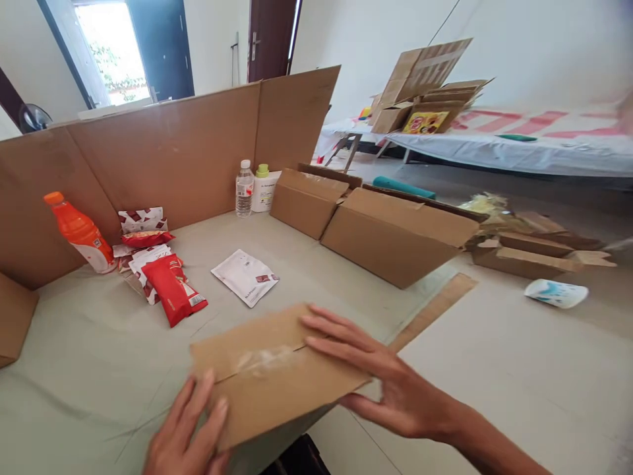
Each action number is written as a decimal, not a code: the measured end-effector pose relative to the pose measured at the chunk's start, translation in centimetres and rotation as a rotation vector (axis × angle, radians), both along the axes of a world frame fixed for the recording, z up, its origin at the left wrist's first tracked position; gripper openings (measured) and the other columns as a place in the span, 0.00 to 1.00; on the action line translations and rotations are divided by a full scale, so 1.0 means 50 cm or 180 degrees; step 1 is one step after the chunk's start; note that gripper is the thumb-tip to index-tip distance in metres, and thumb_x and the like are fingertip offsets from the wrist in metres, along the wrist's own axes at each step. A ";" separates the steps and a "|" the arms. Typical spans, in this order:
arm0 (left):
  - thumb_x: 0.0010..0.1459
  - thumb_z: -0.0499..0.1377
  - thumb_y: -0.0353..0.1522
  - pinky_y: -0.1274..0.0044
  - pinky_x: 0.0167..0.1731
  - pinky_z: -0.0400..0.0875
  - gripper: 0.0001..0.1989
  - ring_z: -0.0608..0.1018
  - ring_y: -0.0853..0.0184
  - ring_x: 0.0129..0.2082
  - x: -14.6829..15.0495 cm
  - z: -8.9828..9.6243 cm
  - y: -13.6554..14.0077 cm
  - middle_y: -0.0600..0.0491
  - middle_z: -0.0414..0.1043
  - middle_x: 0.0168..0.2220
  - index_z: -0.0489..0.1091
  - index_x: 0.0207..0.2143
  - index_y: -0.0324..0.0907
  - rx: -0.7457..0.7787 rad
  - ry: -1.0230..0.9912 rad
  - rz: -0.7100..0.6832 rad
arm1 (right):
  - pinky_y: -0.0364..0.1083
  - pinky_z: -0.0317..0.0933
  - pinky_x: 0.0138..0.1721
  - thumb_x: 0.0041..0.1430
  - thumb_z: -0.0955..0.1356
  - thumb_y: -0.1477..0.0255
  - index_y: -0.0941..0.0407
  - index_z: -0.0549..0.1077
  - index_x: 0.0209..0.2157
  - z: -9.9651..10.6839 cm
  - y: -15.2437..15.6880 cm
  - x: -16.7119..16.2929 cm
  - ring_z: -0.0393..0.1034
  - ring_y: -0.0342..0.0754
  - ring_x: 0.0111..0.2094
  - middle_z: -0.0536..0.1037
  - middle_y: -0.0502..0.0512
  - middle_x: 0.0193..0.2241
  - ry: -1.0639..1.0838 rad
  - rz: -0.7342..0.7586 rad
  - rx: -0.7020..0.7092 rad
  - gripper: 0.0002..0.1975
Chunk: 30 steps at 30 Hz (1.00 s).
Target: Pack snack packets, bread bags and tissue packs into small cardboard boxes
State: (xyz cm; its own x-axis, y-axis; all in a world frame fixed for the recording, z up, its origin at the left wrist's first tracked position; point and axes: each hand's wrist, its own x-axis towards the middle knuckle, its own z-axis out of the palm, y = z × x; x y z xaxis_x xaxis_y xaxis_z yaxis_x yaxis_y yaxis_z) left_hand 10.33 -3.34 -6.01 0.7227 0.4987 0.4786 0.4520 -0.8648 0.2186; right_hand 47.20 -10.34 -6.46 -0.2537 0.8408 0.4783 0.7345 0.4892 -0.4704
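A closed cardboard box (267, 376) with clear tape along its seam lies at the table's front edge. My left hand (185, 429) rests flat on its near left corner. My right hand (376, 376) lies spread across its right side, fingers pointing left along the top. Neither hand grips anything. Behind the box a white flat pouch (246, 276) lies on the grey-green table cover (89, 356).
Red and white snack packets (163, 277) and an orange drink bottle (82, 234) lie at left. A water bottle (244, 189) and a white jar (263, 189) stand by the cardboard back wall (173, 145). Two brown boxes (395, 237) sit at right. More cartons lie on the floor.
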 end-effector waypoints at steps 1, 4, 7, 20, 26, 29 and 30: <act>0.62 0.57 0.23 0.61 0.57 0.79 0.34 0.68 0.50 0.68 0.064 0.009 0.027 0.41 0.64 0.67 0.58 0.69 0.46 0.0008 -0.0017 -0.0358 | 0.66 0.61 0.64 0.63 0.70 0.69 0.39 0.56 0.71 -0.005 -0.030 0.035 0.51 0.64 0.71 0.62 0.57 0.69 -0.0042 -0.0364 0.0012 0.38; 0.63 0.57 0.26 0.60 0.61 0.74 0.22 0.65 0.49 0.69 0.269 0.038 0.112 0.36 0.64 0.67 0.66 0.59 0.37 -0.0100 0.0228 -0.1139 | 0.65 0.59 0.66 0.65 0.69 0.68 0.36 0.58 0.70 -0.020 -0.103 0.121 0.57 0.65 0.69 0.65 0.56 0.68 -0.0122 -0.1368 0.0133 0.35; 0.65 0.57 0.25 0.66 0.66 0.67 0.17 0.66 0.55 0.69 0.460 0.059 0.201 0.38 0.64 0.67 0.69 0.56 0.37 -0.0176 0.0846 -0.1505 | 0.66 0.58 0.67 0.66 0.67 0.67 0.32 0.55 0.70 -0.034 -0.129 0.173 0.59 0.66 0.68 0.64 0.56 0.68 -0.0267 -0.2229 0.0237 0.35; 0.67 0.62 0.38 0.56 0.55 0.73 0.19 0.75 0.55 0.56 0.767 0.110 0.546 0.44 0.69 0.60 0.70 0.57 0.41 -0.0302 0.0782 0.0118 | 0.65 0.67 0.49 0.63 0.69 0.67 0.58 0.63 0.63 -0.027 0.300 0.233 0.57 0.74 0.63 0.68 0.73 0.61 -0.1396 -0.3104 0.0247 0.28; 0.67 0.62 0.38 0.58 0.52 0.76 0.21 0.76 0.56 0.54 0.793 0.049 0.548 0.44 0.69 0.59 0.67 0.59 0.41 -0.0822 0.0760 0.0172 | 0.63 0.64 0.50 0.61 0.71 0.64 0.61 0.66 0.61 -0.016 0.412 0.254 0.56 0.76 0.63 0.67 0.75 0.62 -0.1344 -0.3304 0.0021 0.30; 0.67 0.61 0.37 0.55 0.57 0.72 0.23 0.73 0.53 0.59 0.734 0.006 0.509 0.43 0.66 0.63 0.65 0.62 0.43 -0.1057 0.0752 0.0052 | 0.65 0.61 0.57 0.63 0.68 0.62 0.64 0.60 0.65 -0.054 0.385 0.264 0.52 0.74 0.67 0.61 0.79 0.65 -0.0906 -0.2939 0.0354 0.34; 0.67 0.61 0.35 0.56 0.59 0.70 0.25 0.72 0.53 0.60 0.701 -0.009 0.490 0.43 0.65 0.64 0.63 0.64 0.43 -0.1113 0.0756 0.0002 | 0.64 0.60 0.59 0.64 0.67 0.61 0.65 0.57 0.67 -0.074 0.368 0.265 0.52 0.72 0.68 0.58 0.80 0.66 -0.0707 -0.2833 0.0473 0.36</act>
